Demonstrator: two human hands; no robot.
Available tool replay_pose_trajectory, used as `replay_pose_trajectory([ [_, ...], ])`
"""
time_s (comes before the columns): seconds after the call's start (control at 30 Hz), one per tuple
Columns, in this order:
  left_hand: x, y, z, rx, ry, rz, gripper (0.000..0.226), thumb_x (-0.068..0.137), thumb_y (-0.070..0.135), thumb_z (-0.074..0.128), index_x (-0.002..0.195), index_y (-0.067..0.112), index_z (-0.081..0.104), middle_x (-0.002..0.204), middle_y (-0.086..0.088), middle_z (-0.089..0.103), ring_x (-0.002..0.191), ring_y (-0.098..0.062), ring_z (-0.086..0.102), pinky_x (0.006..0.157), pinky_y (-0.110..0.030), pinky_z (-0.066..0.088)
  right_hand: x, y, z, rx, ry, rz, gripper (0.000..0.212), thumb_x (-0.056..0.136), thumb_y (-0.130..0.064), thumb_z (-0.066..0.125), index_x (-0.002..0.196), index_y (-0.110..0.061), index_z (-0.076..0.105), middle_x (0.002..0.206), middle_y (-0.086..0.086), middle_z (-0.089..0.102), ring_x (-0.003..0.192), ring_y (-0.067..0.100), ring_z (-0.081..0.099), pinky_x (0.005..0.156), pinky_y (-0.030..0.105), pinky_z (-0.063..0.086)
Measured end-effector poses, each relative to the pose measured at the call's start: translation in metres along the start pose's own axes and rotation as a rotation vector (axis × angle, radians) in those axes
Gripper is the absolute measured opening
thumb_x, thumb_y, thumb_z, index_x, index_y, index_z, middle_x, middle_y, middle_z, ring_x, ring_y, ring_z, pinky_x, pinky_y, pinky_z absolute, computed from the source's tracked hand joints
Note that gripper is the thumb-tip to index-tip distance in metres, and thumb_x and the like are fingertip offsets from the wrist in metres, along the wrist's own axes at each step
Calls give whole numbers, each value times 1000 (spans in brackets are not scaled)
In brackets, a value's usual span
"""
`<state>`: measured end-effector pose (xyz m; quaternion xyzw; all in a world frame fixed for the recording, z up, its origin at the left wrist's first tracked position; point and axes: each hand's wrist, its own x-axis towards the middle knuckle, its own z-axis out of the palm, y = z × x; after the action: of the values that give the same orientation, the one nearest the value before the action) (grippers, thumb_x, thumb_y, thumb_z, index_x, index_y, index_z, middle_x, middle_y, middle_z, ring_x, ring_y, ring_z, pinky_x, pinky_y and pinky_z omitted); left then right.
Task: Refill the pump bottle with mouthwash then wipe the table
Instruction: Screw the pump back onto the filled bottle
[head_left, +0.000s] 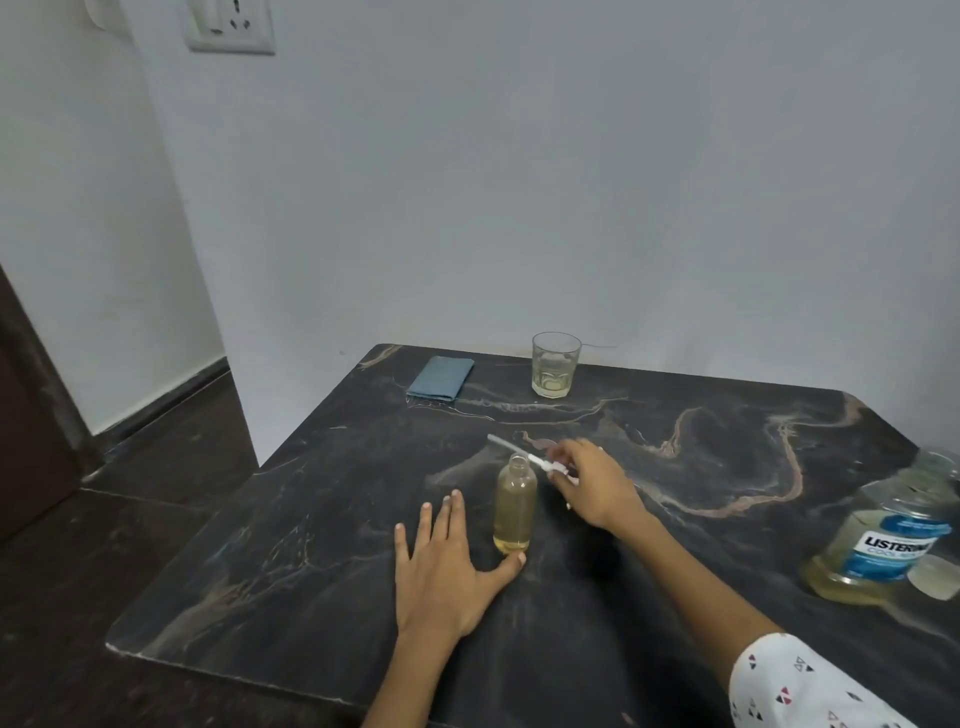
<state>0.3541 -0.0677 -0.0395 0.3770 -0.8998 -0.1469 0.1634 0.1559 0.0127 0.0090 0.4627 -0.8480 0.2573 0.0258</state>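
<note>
Mouthwash jug (878, 540) sits uncapped at the table's (311, 571) right edge, the open pump bottle (514, 506) stands mid-table by the flat, spread left hand (447, 577), and the right hand (597, 488), fingers pinching the pump (540, 461), could knock it over.

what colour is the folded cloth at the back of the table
The folded cloth is a muted blue-grey, seen in the head view.
</note>
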Motion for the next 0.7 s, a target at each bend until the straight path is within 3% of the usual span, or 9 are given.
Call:
replay_pose_trajectory([
  [0.1, 0, 0, 0, 9, 2, 11, 108, 67, 88, 20, 150, 22, -3, 158, 5, 3, 145, -15, -4, 115, -43, -5, 4, -1, -9, 147, 97, 27, 19, 88, -14, 60, 106, -18, 58, 99, -5, 53, 88, 16, 56, 79, 33, 49],
  [0.2, -1, 1, -3, 34, -28, 30, 101, 71, 86, 20, 149, 23, 10, 158, 2, -5, 144, -16, -14, 115, -45, -5, 8, 0, -13, 27, -31, 1, 19, 85, -22, 65, 103, -21, 58, 99, -6, 48, 90, 12, 52, 81, 29, 45],
  [0.3, -2, 3, -5, 37, -48, 25, 101, 72, 86, 18, 150, 22, 8, 159, 1, 0, 145, -18, -7, 115, -46, -6, 6, -3, -6, -89, -158, 10, 25, 85, -32, 65, 109, -26, 56, 106, -3, 48, 90, 12, 51, 81, 27, 43],
  [0.4, -3, 4, -7, 41, -65, 21, 102, 72, 85, 17, 150, 20, 6, 159, 2, 3, 145, -19, -4, 115, -47, -5, 5, -7, 1, -116, -152, -17, 38, 85, -30, 65, 120, -25, 52, 113, 0, 54, 98, 16, 54, 84, 28, 45],
  [0.47, -3, 4, -8, 33, -67, 19, 103, 72, 85, 19, 150, 19, 2, 159, 2, 4, 145, -18, -4, 115, -46, -5, 5, -8, 0, -115, -156, -2, 36, 85, -26, 65, 118, -22, 53, 115, 2, 58, 101, 18, 54, 85, 31, 47],
  [0.57, -5, 5, -11, 17, -38, 19, 105, 74, 84, 24, 149, 17, -5, 158, 2, 5, 145, -17, -3, 114, -45, -8, 6, -10, -13, -24, -138, 42, 28, 85, -22, 65, 111, -19, 55, 112, 3, 62, 93, 17, 58, 79, 30, 49],
  [0.7, -9, 6, -14, -21, 58, 71, 102, 77, 79, 31, 149, 17, -6, 158, 2, 7, 145, -13, -4, 111, -42, -16, 4, -18, -60, 90, 23, 2, 29, 85, -25, 66, 111, -16, 56, 106, 0, 65, 83, 12, 59, 79, 28, 49],
])
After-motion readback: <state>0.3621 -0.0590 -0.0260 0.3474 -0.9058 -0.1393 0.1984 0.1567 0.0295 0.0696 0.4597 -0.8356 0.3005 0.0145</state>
